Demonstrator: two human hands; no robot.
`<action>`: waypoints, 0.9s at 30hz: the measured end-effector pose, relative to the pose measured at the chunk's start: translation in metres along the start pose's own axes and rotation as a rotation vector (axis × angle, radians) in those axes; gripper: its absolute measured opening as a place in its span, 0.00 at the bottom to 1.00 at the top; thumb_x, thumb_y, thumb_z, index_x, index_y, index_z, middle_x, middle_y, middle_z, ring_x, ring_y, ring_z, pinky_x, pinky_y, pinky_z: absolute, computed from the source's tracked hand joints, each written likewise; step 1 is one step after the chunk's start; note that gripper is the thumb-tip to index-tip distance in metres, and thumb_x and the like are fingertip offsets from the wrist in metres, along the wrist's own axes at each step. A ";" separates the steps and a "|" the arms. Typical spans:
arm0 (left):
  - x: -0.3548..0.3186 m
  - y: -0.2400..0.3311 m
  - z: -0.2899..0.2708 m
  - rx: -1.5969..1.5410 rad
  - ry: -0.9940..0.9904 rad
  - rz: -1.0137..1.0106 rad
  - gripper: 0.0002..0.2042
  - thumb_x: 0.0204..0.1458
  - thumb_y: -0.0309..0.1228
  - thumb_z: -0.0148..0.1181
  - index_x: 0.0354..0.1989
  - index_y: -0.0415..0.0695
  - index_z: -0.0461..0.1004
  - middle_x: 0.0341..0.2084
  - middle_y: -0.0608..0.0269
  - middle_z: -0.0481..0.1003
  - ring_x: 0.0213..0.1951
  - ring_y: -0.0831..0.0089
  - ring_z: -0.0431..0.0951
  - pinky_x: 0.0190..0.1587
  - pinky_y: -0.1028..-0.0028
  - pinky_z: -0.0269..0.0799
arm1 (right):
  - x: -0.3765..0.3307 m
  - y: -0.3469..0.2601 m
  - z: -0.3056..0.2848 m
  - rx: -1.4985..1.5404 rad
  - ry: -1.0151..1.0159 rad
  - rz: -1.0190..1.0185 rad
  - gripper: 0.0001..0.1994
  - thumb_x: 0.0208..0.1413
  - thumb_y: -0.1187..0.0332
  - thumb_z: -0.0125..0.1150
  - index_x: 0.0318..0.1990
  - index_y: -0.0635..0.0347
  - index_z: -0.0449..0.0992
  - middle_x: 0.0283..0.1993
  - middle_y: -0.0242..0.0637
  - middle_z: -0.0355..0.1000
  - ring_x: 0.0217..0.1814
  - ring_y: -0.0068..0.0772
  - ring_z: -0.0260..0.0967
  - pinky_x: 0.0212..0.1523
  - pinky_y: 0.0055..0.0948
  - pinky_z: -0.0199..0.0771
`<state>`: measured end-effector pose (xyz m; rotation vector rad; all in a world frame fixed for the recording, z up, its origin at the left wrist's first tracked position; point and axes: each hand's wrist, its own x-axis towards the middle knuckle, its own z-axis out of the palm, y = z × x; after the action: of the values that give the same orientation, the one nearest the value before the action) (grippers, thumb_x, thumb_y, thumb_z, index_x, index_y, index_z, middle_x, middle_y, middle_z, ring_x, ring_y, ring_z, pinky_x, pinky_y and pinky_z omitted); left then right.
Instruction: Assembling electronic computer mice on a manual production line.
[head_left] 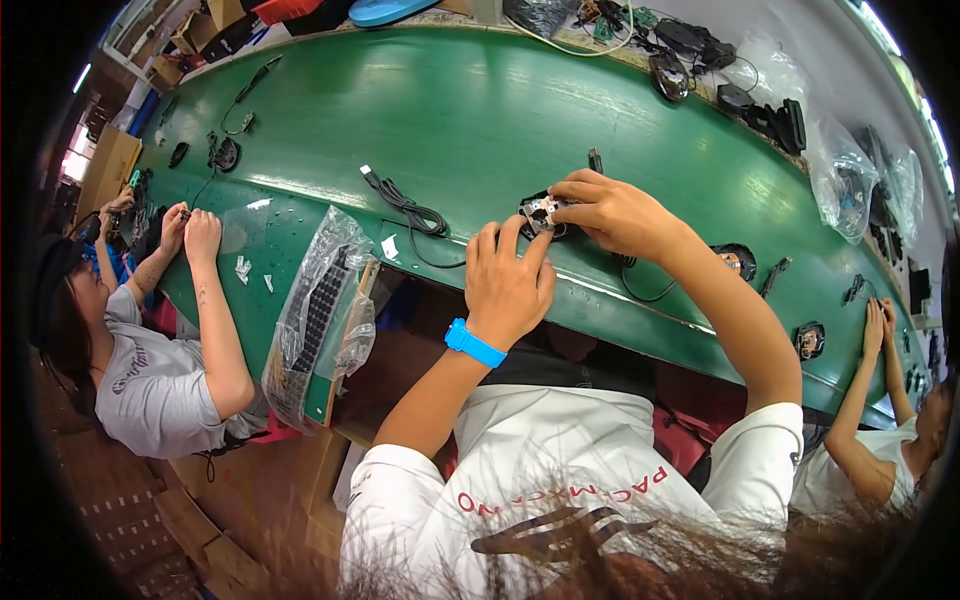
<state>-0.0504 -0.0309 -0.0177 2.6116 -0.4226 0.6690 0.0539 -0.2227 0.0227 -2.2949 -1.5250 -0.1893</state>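
An opened computer mouse point(524, 222) with a black lower shell lies on the green work surface in front of me. A pale circuit board point(541, 209) shows inside it. My left hand point(507, 283), below a blue wristband, reaches in from the near side with bent fingers gripping the shell's near edge. From the right, my right hand point(617, 213) pinches at the board with thumb and forefinger; its fingertips partly cover the board. Just left of the mouse lies a coiled black cable point(412, 212) with a white plug end.
Another opened mouse point(737, 262) sits to the right, and one more open mouse point(809, 341) lies farther along. A bagged keyboard point(322, 305) leans at the left table edge. Co-workers point(160, 370) work on both sides. A cluttered shelf point(720, 95) runs along the back.
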 end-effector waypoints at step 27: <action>-0.003 -0.004 0.009 -0.149 0.074 0.010 0.22 0.40 0.20 0.54 0.50 0.39 0.72 0.47 0.54 0.77 0.48 0.53 0.73 0.53 0.57 0.67 | -0.020 -0.029 0.004 -0.126 -0.140 0.216 0.18 0.44 0.72 0.62 0.47 0.59 0.78 0.53 0.41 0.72 0.53 0.41 0.68 0.54 0.36 0.73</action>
<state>-0.0483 -0.0312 -0.0274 2.4384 -0.4449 0.7075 0.0191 -0.2281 0.0199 -2.6012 -1.3493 -0.0687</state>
